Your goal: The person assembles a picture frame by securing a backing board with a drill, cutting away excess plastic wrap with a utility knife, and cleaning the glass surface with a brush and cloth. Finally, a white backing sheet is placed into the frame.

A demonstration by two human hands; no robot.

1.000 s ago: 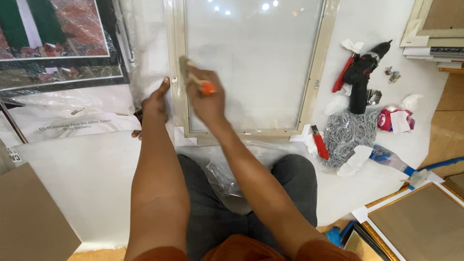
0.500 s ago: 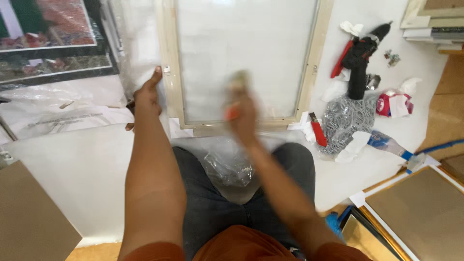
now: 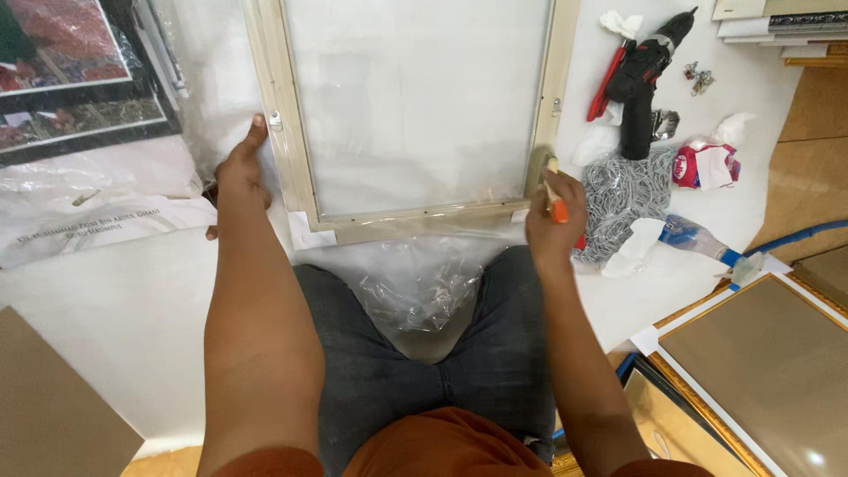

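A pale wooden frame [image 3: 291,168] with a clear sheet over its middle lies on the white table in front of me. My left hand [image 3: 240,168] rests flat against the frame's left rail, thumb up along the wood. My right hand [image 3: 555,212] is closed on a small tool with an orange handle [image 3: 558,208], and the tool's tip touches the frame's lower right corner. Crumpled clear plastic wrap [image 3: 420,283] hangs off the table edge onto my lap.
Right of the frame lie a black and red drill [image 3: 643,79], a bundle of grey wire [image 3: 623,199], a red pouch [image 3: 702,166], a plastic bottle [image 3: 693,237] and tissue scraps. A framed picture [image 3: 71,79] sits at the left. Gold-edged frames [image 3: 760,353] lean at the lower right.
My right hand has swept with the orange-handled tool from the frame's left rail across to its lower right corner. The left hand stayed on the left rail.
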